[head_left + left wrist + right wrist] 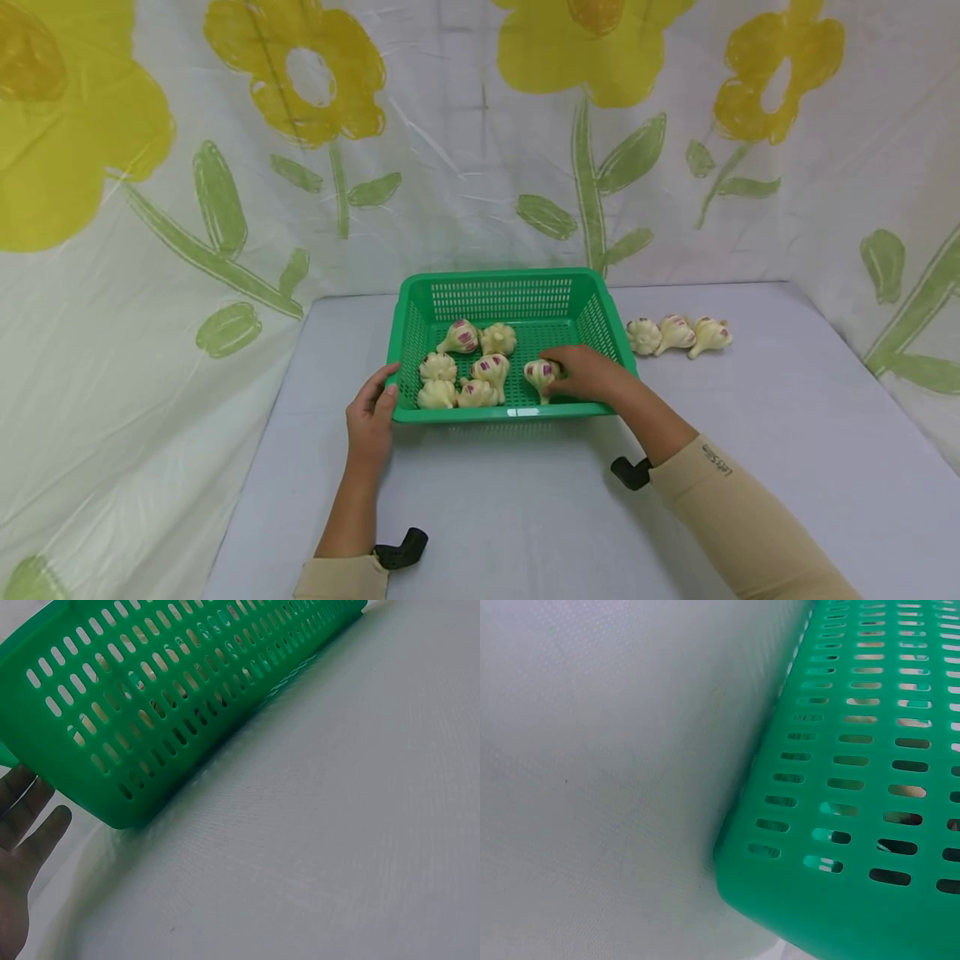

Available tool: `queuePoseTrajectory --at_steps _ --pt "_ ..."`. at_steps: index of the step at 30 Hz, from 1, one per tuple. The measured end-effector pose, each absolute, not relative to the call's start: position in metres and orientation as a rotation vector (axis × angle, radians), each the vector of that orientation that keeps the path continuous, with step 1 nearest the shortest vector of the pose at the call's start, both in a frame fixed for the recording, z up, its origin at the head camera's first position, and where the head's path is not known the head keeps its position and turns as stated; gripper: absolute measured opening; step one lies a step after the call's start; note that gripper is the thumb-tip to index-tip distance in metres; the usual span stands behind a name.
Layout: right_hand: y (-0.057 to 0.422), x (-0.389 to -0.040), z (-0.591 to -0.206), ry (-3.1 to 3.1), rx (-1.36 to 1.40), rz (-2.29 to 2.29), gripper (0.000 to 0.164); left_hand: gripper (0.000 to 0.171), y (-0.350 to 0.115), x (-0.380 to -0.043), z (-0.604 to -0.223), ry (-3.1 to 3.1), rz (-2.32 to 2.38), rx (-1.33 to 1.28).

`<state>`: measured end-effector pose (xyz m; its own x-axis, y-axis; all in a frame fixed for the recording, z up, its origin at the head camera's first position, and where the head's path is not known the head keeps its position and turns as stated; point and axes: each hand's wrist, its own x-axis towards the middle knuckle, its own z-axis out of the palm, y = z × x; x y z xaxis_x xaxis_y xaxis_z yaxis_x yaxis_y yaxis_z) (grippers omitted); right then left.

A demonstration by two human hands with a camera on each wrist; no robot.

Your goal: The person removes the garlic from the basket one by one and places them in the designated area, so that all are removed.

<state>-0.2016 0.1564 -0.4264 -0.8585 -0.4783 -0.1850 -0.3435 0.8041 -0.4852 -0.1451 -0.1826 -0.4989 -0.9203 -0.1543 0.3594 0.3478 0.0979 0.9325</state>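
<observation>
A green plastic basket (506, 412) with slotted walls holds several garlic bulbs, white with purple patches, most of them grouped in its left half. My right hand (588, 372) reaches over the front right part of the basket and grips a garlic bulb (540, 377) between thumb and fingers, its stem pointing down toward me. At the front left corner, my left hand (371, 417) rests against the basket's rim with fingers extended. The left wrist view shows those fingers (45, 832) fairly straight beside the basket wall. In the right wrist view the basket wall hides the right hand.
Three more garlic bulbs (675, 333) lie in a row on the white-covered table (517, 508), just right of the basket. A white curtain (450, 167) printed with yellow flowers hangs behind the table and along its sides.
</observation>
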Motion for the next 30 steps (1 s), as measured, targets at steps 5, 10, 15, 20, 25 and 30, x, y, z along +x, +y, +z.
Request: queuePoseTrajectory --at_steps 5,10,15,20,25,30 --pt "0.1564 -0.2019 -0.4246 2.685 -0.648 -0.642 0.056 0.033 -0.183 -0.1449 -0.4979 -2.01 -1.871 -0.193" --pt "0.1572 -0.2011 -0.4249 2.7 -0.67 -0.659 0.051 0.033 -0.183 -0.1449 -0.4976 -2.013 -1.873 -0.19" --pt "0.1578 -0.201 -0.4267 2.726 -0.702 -0.678 0.051 0.033 -0.1826 -0.145 -0.4972 -2.015 -1.865 -0.195" --pt "0.1576 -0.2007 -0.4263 2.757 -0.736 -0.703 0.049 0.033 -0.1827 -0.145 -0.4974 -2.007 -1.863 -0.202" --pt "0.1574 -0.1996 -0.4248 2.774 -0.733 -0.702 0.051 0.033 -0.1824 -0.1448 -0.4976 -2.008 -1.871 -0.196" --pt "0.1568 -0.1976 -0.4231 2.782 -0.734 -0.677 0.057 0.033 -0.1821 -0.1439 -0.4967 -2.017 -1.866 -0.187"
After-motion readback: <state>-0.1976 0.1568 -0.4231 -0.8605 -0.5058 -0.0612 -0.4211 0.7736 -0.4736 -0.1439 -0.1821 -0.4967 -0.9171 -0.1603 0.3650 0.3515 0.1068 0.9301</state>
